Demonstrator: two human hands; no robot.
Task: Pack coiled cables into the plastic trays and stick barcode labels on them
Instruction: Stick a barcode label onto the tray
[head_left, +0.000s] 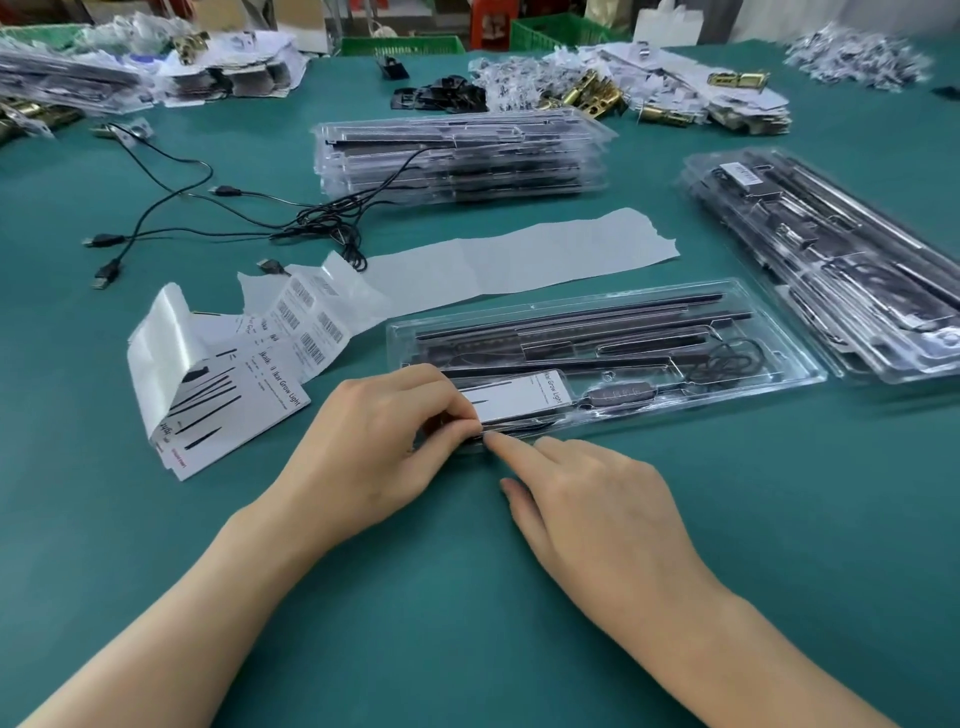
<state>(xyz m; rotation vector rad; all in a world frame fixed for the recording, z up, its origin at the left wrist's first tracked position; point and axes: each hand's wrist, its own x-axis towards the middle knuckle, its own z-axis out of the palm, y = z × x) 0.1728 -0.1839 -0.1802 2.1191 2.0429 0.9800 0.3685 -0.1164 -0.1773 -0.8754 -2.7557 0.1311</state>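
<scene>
Tray: clear plastic tray lies on green table, in front of the person.
Cable: coiled cable sits in the tray's right end.
Left hand: fingers curled, pinching white label at the tray's near-left edge.
Right hand: grasps nothing, index straight, pressing the tray's near edge.
Left of tray: barcode label sheet, loose USB cables.
Behind: tray stack.

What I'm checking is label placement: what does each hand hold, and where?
The left hand pinches the white label at its left end; the right hand holds nothing, its index fingertip touching the tray.
</scene>
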